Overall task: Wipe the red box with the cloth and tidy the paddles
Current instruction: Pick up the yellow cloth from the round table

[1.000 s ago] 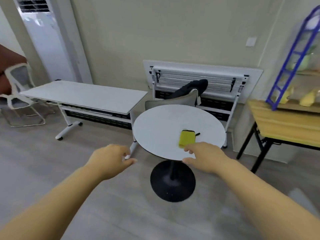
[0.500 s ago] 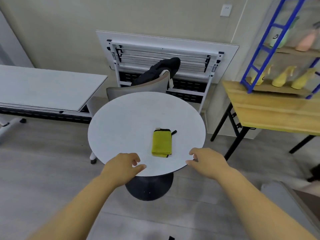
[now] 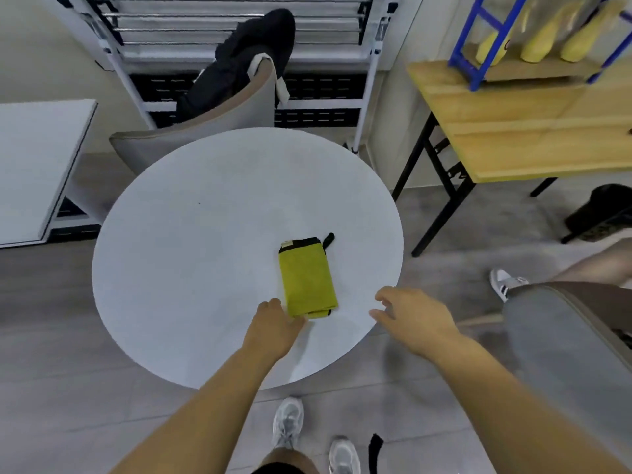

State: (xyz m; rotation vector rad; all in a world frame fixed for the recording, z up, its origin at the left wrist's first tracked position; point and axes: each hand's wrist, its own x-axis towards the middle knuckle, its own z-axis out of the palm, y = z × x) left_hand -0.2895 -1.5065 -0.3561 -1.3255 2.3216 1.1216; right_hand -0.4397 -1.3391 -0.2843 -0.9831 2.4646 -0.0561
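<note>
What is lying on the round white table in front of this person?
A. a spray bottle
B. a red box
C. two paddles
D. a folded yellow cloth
D: a folded yellow cloth with a black edge lies on the round white table, and the left hand is at the cloth's near corner.

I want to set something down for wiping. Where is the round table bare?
The round table is bare across its left half and far side, from the yellow cloth to the rim by the chair. The near right is crowded: the cloth lies there, the left hand at its near-left corner, the right hand over the rim beside it.
</note>
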